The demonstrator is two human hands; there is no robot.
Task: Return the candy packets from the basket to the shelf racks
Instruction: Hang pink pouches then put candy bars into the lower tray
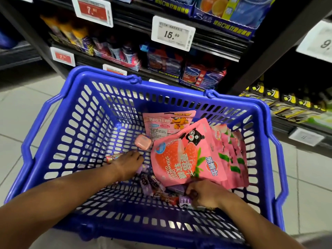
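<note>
Pink candy packets lie heaped in the far right of a blue slotted plastic shopping basket: a large pink strawberry gummy pouch printed with a cartoon bear rests on top, tilted, overlapping a pink pouch with a cartoon plane character behind it and a fanned stack of pink peach-print pouches to its right. A small pink rounded tin sits on the basket floor just left of the strawberry pouch. Small purple-wrapped candies lie scattered on the floor between the two hands.

The left hand reaches down to the basket floor, fingers curled around small packets; a slim pink-ended candy stick pokes out beside it, though whether the fingers hold it cannot be told. The right hand presses low near the front wall, fingers curled round a small purple wrapped packet, its knuckles touching the strawberry pouch's lower edge.

Beyond the basket stand dark shelf racks stocked with boxed sweets, with a white price tag reading 15.99 and red-and-white tags along the rails. Pale floor tiles surround the basket.
</note>
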